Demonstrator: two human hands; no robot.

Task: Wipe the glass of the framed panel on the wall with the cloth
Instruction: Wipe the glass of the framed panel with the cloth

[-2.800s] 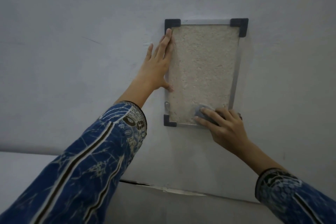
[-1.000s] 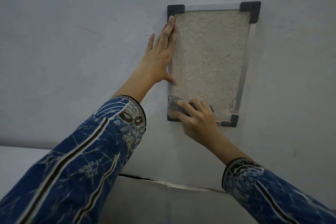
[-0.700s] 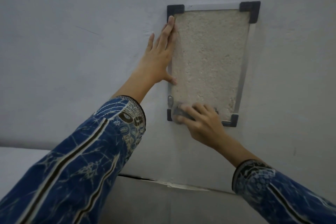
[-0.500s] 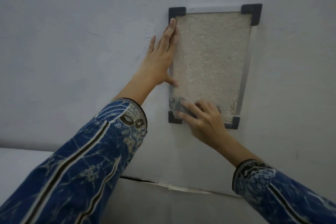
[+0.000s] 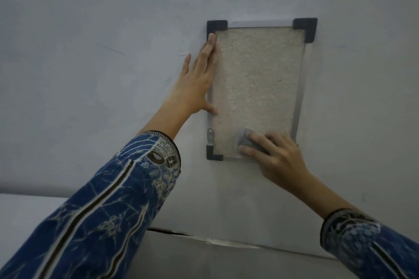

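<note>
**Cloth pressed low on the glass, near the bottom edge**

Here the right hand [image 5: 275, 156] lies spread, fingers only slightly curled, pressing a small grey cloth [image 5: 247, 141] flat against the glass; the cloth is pinned under the fingers rather than pinched, and only its leftward part shows beyond the fingertips. Straight above the grip rises the rectangular, speckled beige, glass-fronted panel [image 5: 256, 88] with its thin silver frame. No brand, label or writing can be read anywhere.

Three black corner caps are visible: one to the left of the grip at the bottom [image 5: 213, 153], two above it at the top [image 5: 216, 26] [image 5: 306, 28]. The fourth corner is hidden by the right hand. One small silver clip [image 5: 210, 136] sits on the frame's left side, just left of the cloth.

Up and left of the grip, the left hand [image 5: 197, 79] lies open and flat, holding nothing, its fingers along the frame's left edge and its thumb on the glass. Both arms wear blue patterned sleeves [image 5: 102, 210].

The pale grey painted wall [image 5: 90, 52] carries the panel; below the grip a cracked seam [image 5: 192, 236] crosses it.
</note>
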